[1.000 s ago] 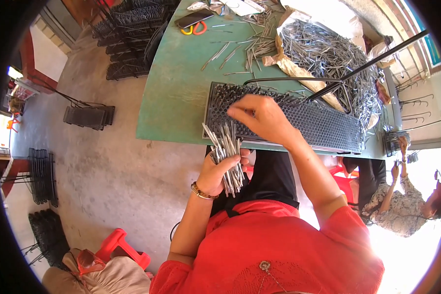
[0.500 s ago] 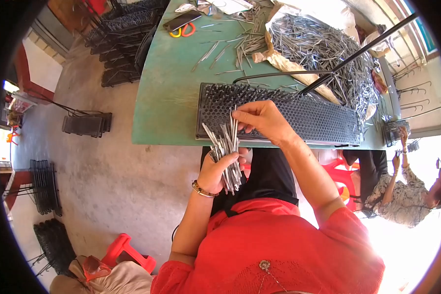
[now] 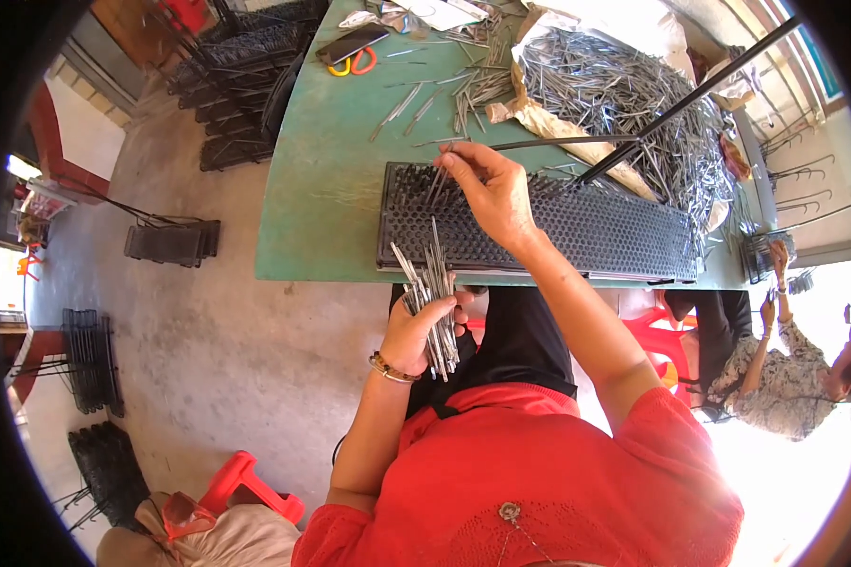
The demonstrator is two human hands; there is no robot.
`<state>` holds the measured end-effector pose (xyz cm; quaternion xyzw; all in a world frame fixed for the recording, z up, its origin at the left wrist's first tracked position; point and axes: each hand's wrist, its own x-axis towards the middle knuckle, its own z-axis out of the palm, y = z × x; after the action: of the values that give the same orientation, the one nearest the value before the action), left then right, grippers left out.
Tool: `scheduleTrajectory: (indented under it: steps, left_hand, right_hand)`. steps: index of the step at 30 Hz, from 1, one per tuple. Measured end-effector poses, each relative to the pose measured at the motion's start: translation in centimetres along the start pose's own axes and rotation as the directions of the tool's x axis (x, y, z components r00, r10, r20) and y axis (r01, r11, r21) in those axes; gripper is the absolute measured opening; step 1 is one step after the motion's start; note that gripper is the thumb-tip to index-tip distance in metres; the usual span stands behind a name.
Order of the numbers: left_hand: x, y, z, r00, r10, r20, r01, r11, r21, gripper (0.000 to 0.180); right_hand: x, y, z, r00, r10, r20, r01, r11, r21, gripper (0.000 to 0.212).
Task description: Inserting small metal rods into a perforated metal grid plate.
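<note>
A bundle of thin metal rods (image 3: pixel 433 321) is gripped in my left hand (image 3: pixel 418 331), just in front of the table's near edge. My right hand (image 3: pixel 494 194) is over the left part of a black perforated rack (image 3: pixel 577 222), its fingers pinched on a thin metal rod (image 3: pixel 439 180) that points down toward the holes. Rows of rods stand in the holes along the rack's far left side. A black bar frame (image 3: pixel 624 151) rises from the rack. Whether the pinched rod's lower end is inside a hole, I cannot tell.
A big pile of loose rods (image 3: pixel 605 85) lies on brown paper on the green table (image 3: pixel 321 189). Scissors (image 3: pixel 361 62) and a phone (image 3: pixel 352 42) lie at the far left. Black racks (image 3: pixel 236 94) stand on the floor. A co-worker (image 3: pixel 785 378) sits at the right.
My right hand has moved up and away from the bundle to the rack's far left rows, carrying a rod. My left hand stays nearly in place with the bundle.
</note>
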<state>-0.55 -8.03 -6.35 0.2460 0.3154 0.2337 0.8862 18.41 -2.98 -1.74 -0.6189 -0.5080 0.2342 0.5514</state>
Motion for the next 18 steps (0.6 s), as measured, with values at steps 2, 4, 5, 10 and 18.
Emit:
scheduleTrajectory:
  steps: [2, 4, 5, 10, 18]
  left_hand:
    - [-0.2, 0.1, -0.4, 1.000, 0.002, -0.003, -0.002, 1.000, 0.025, 0.033]
    - [-0.5, 0.2, -0.7, 1.000, -0.015, 0.023, 0.014, 0.999, 0.042, 0.037]
    - [-0.6, 0.3, -0.7, 0.999, -0.021, 0.025, 0.020, 0.999, 0.034, 0.040]
    - [-0.5, 0.6, -0.7, 0.999, -0.033, 0.032, 0.032, 0.999, 0.022, 0.038]
    - [-0.6, 0.4, -0.9, 0.998, -0.052, 0.032, 0.051, 0.998, 0.040, 0.036]
  right_hand:
    - [0.0, -0.3, 0.2, 1.000, 0.002, -0.007, -0.002, 1.000, -0.010, 0.021]
    - [-0.2, -0.7, 0.3, 0.999, -0.033, -0.037, 0.034, 0.999, 0.014, 0.021]
    - [-0.2, -0.6, 0.4, 0.999, -0.032, -0.037, 0.033, 0.999, 0.015, 0.021]
    - [-0.5, 0.3, 1.2, 1.000, 0.013, 0.007, -0.013, 1.000, -0.022, 0.021]
    - [-1.8, 0.8, 1.7, 0.952, -0.306, -0.027, 0.285, 0.912, -0.294, 0.027]
